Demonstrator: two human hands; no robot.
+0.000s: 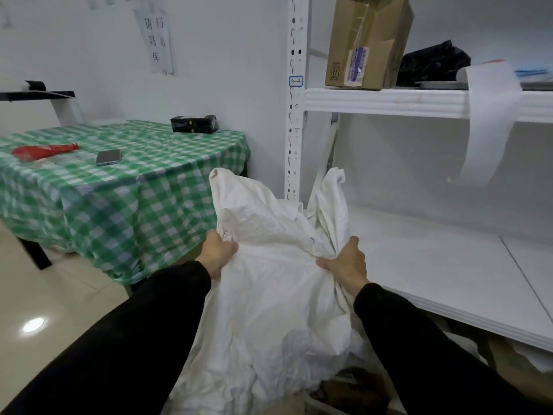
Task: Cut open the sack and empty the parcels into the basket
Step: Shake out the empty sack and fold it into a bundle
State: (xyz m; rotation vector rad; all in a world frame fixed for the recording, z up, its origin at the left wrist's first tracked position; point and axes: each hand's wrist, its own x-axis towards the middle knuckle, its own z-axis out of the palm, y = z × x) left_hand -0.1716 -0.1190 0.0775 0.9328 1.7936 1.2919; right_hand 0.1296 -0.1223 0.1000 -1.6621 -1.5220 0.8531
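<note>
A large crumpled white sack [269,301] hangs upright in front of me, its two upper corners sticking up. My left hand [217,254] grips a fold on the sack's left side. My right hand [347,265] grips a bunched fold on its right side. Below the sack, at the bottom right, brown cardboard parcels [350,387] show partly; what they lie in is hidden by the sack and my sleeves.
A table with a green checked cloth [125,187] stands to the left, bearing a phone [108,157], a red packet [42,151] and a black box [194,124]. A white shelf unit [449,259] fills the right, with a cardboard box [366,40] on its upper shelf.
</note>
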